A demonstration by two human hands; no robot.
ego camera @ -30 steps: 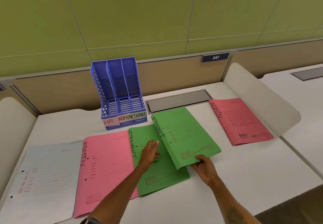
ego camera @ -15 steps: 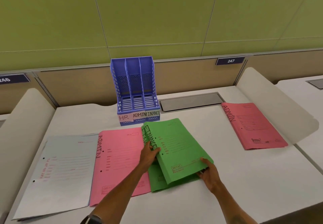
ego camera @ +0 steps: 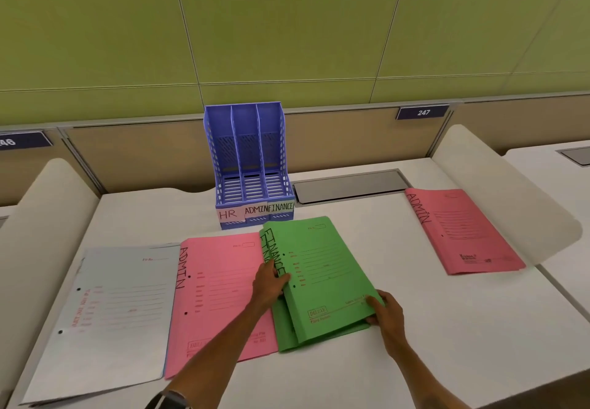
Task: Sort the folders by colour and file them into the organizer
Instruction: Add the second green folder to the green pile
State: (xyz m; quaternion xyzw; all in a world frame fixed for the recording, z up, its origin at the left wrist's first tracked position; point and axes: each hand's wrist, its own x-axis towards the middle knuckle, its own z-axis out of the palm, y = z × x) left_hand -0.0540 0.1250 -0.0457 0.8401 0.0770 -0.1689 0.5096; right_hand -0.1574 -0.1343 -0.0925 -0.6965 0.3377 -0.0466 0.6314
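Both hands on the top green card folder marked FINANCE (ego camera: 322,277) (stacked on a second green folder (ego camera: 285,329)); left hand (ego camera: 268,284) pinches its spine, right hand (ego camera: 383,311) grips its near corner. The blue plastic three-slot organizer (ego camera: 250,166) stands just behind on the white desk (ego camera: 447,329).

Matt card folders (ego camera: 322,276); plastic organizer (ego camera: 247,166)

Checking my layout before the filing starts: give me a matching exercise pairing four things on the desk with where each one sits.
Things:
1. Green folders
2. Organizer
3. Blue folder
4. Lone pink folder

Places:
A. Far right of the desk
B. Far left of the desk
C. Between the left hand and right hand
D. At the back, against the partition

Pairs: 1-C, 2-D, 3-B, 4-A
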